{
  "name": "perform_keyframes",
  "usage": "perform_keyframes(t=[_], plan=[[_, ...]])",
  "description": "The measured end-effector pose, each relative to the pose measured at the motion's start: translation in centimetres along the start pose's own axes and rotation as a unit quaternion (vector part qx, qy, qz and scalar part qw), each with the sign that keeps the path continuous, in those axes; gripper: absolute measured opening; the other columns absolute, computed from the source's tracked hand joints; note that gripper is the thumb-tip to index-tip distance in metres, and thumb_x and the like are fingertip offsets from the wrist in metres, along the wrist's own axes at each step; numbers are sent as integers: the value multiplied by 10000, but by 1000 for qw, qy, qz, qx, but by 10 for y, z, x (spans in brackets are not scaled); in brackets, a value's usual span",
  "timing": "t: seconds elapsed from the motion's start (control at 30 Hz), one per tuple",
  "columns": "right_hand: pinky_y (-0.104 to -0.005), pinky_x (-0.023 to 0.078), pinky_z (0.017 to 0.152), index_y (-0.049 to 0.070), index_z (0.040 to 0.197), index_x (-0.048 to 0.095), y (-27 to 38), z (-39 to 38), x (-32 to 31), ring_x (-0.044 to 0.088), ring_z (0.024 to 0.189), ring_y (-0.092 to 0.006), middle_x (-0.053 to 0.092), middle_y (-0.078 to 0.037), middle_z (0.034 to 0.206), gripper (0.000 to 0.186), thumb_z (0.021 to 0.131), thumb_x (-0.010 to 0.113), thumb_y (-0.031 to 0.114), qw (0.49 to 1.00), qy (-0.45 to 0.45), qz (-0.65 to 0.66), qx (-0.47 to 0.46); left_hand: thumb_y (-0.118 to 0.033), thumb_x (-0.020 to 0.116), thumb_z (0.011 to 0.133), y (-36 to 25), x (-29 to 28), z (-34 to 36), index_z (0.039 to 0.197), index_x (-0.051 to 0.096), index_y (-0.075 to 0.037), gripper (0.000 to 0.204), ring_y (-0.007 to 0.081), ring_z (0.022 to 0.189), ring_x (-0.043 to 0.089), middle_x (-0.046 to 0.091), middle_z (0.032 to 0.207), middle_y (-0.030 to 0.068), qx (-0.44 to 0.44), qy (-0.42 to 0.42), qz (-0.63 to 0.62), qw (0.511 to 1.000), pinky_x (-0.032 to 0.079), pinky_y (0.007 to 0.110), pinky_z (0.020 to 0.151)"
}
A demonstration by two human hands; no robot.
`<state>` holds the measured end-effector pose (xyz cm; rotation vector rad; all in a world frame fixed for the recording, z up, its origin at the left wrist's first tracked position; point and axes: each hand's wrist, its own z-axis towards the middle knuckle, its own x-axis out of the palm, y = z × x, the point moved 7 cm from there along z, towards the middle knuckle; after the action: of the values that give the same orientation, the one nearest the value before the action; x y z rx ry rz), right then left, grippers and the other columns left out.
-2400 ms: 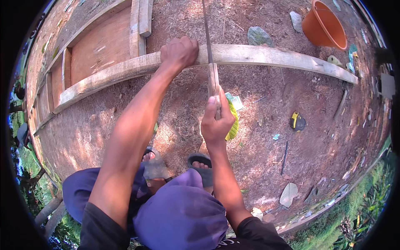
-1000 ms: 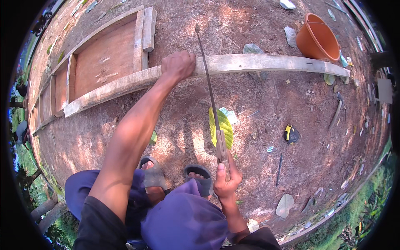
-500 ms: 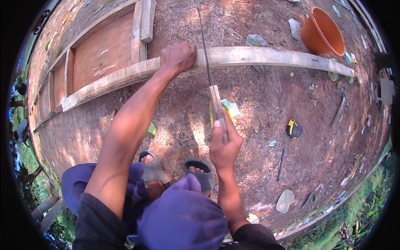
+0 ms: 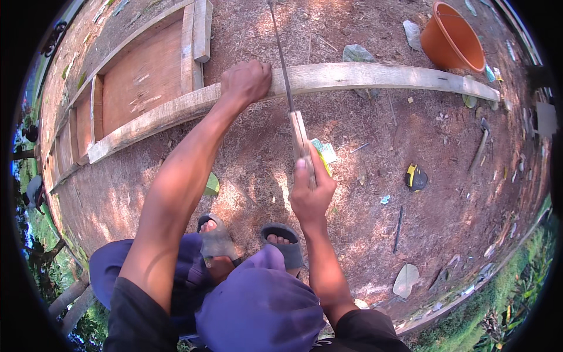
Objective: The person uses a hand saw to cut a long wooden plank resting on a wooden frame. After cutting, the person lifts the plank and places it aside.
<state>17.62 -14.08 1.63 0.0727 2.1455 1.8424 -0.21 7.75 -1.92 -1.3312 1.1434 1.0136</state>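
A long pale wooden beam [image 4: 363,76] runs across the view, its left end beside a wooden frame. My left hand [image 4: 246,81] is closed over the beam's top, left of the saw. In my right hand [image 4: 312,190] is the wooden handle of a handsaw [image 4: 299,136], the thumb lying along it. The thin blade crosses the beam close to my left knuckles and points away from me. Whether its teeth have cut into the wood cannot be made out.
A panelled wooden frame [image 4: 146,76] lies at far left. The orange bucket [image 4: 446,44] stands beyond the beam at right. On the dirt at right are a yellow-black tape measure [image 4: 416,178], a hammer-like tool [image 4: 481,144] and a dark thin rod [image 4: 398,229]. My sandalled feet [image 4: 281,242] are below.
My right hand and the saw have moved forward, away from me, with the handle now closer to the beam. My left hand keeps its grip on the wood.
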Motion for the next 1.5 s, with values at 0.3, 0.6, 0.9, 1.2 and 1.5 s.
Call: perform_keyframes(t=[0.3,0.6,0.9,1.2,1.5], plan=[[-345,575,699,-84,1319,588,-25,-127,-85,745,806,-236,734,-244,1028,476,932,589,193,996,34,-61,-50,-321,321,967,3,-9,-4,788,637,-11,478,373,790,607,624,827,231,-57,89,-45,993,493,523,797],[-273,474,567,-47,1336,592,-6,38,19,578,608,-86,637,-53,724,433,949,611,148,989,-68,18,-127,-333,337,959,-9,-11,-3,839,706,31,532,459,931,679,687,963,323,-54,87,-45,994,492,562,899],[-319,542,653,-90,1300,599,-25,-126,-65,664,687,-153,726,-153,876,454,943,605,190,999,19,-16,23,-321,333,970,-2,-3,-10,799,673,5,502,404,820,672,677,863,264,-41,65,-35,996,508,540,822],[-293,540,783,-71,1316,592,-22,-73,-28,692,903,-166,731,-160,1045,452,974,543,219,999,19,-7,31,-307,305,980,3,-4,-4,765,657,-27,498,326,652,659,677,717,192,-29,62,-11,998,533,525,712],[-285,482,593,-64,1335,583,3,1,23,568,632,-116,666,-93,810,430,971,572,167,999,0,12,-30,-312,307,987,-1,-1,1,744,663,-28,516,306,663,676,685,722,193,-10,26,8,1000,539,512,693]])
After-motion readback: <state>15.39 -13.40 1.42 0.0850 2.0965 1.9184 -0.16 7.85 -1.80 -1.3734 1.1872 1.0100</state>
